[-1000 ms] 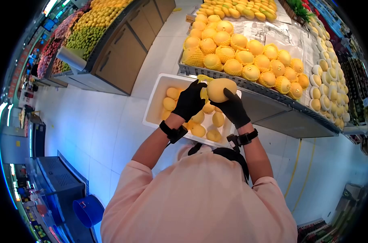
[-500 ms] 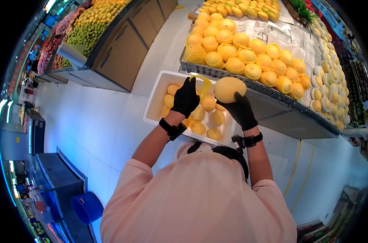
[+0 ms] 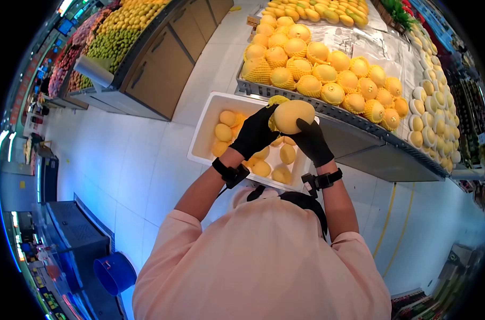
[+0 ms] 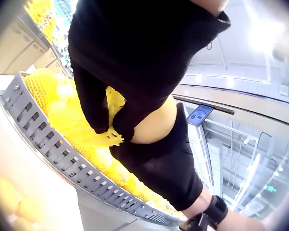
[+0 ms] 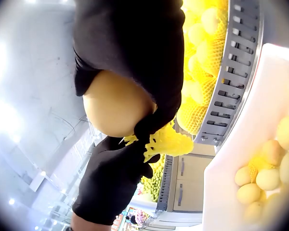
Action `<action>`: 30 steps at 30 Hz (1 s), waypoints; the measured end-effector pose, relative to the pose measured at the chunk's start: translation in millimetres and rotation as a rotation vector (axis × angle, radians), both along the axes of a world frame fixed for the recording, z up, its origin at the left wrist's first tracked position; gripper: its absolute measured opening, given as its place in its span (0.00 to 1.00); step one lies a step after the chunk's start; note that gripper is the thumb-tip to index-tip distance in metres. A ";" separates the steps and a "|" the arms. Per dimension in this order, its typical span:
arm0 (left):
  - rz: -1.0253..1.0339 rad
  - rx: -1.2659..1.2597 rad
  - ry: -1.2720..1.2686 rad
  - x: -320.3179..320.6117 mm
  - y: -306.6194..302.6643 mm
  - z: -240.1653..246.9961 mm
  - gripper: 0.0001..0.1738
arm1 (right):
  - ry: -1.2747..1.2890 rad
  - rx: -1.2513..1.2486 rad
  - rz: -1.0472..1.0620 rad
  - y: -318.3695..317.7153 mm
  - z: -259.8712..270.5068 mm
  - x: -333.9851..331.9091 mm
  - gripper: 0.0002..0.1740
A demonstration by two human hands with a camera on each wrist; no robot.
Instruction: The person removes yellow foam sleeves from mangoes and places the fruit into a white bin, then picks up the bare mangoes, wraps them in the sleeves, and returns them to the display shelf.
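The right hand (image 3: pixel 312 143), in a black fabric glove, holds a large, round, smooth-skinned pale-yellow fruit (image 3: pixel 295 116), its fingers curled around the near and right side. The left hand (image 3: pixel 256 130), gloved alike, has its fingers drawn narrow, pinching a crumpled bright-yellow foam net sleeve (image 5: pixel 171 142) just beside the fruit, on the side away from the right palm. The left wrist view shows the net caught between the left thumb and fingertips, its fringed edge sticking out past them. Whether any of the net already passes over the skin is hard to tell, as the gloves cover the meeting place.

Below the fingers sits a white, straight-walled foam box (image 3: pixel 210 112) with more round yellow fruits (image 3: pixel 227 117) in it. Beyond the fingertips, past a grey slotted plastic edging (image 4: pixel 62 156), round yellow fruits in yellow foam nets (image 3: pixel 333 92) are heaped on a display.

The step in hand looks like fitting the sleeve onto the fruit, judging by the netted ones beyond. If so, the next move calls for the left fingers to spread the net's mouth and draw it over the fruit, while the right fingers keep a steady hold and shift back out of the net's way.
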State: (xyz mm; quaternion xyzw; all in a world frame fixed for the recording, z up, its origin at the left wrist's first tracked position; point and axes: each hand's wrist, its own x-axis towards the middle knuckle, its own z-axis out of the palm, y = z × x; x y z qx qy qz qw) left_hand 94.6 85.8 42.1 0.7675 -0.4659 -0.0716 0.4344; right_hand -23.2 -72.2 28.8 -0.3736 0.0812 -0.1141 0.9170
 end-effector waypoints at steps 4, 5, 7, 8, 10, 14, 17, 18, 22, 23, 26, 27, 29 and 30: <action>0.064 -0.013 -0.063 -3.1 1.2 5.1 0.42 | 0.127 -0.390 -0.231 12.1 19.6 4.4 0.28; 0.078 -0.026 -0.061 -6.1 0.8 7.6 0.42 | 0.180 -0.516 -0.304 16.1 23.4 5.3 0.27; 0.106 -0.052 -0.058 -16.9 -2.1 18.3 0.43 | 0.189 -0.622 -0.386 17.7 16.5 12.8 0.30; 0.124 -0.057 -0.074 -21.3 -6.1 16.5 0.43 | 0.192 -0.675 -0.427 18.6 10.4 16.8 0.32; 0.159 -0.068 -0.104 -29.0 -12.6 15.4 0.42 | 0.177 -0.683 -0.516 25.0 -9.3 24.3 0.30; -0.052 -0.171 0.064 -31.0 -7.3 42.9 0.40 | 0.093 -0.556 -0.431 24.1 -9.6 16.4 0.25; -0.120 -0.395 0.372 -10.3 9.0 40.7 0.37 | 0.074 -0.586 -0.372 22.2 10.3 10.4 0.22; -0.032 -0.378 0.331 -4.5 15.8 48.7 0.36 | 0.074 -0.570 -0.334 19.4 13.0 5.9 0.24; -0.015 -0.272 0.040 26.5 23.8 49.5 0.41 | 0.089 -0.451 -0.197 16.6 11.5 1.3 0.25; -0.096 -0.224 0.171 28.0 19.4 42.8 0.44 | 0.049 -0.394 -0.182 18.1 9.4 1.0 0.25; -0.273 -0.194 0.577 21.7 10.2 20.1 0.50 | -0.016 -0.172 -0.143 22.2 8.7 3.3 0.25; -0.294 -0.204 0.627 19.6 8.4 18.1 0.49 | -0.001 -0.061 -0.135 24.1 12.8 5.4 0.25; -0.230 -0.245 0.630 16.5 7.7 13.8 0.48 | 0.045 -0.099 -0.167 27.2 14.2 6.0 0.24; -0.198 -0.265 0.634 14.2 7.4 12.6 0.48 | 0.079 -0.251 -0.204 28.2 13.0 4.1 0.24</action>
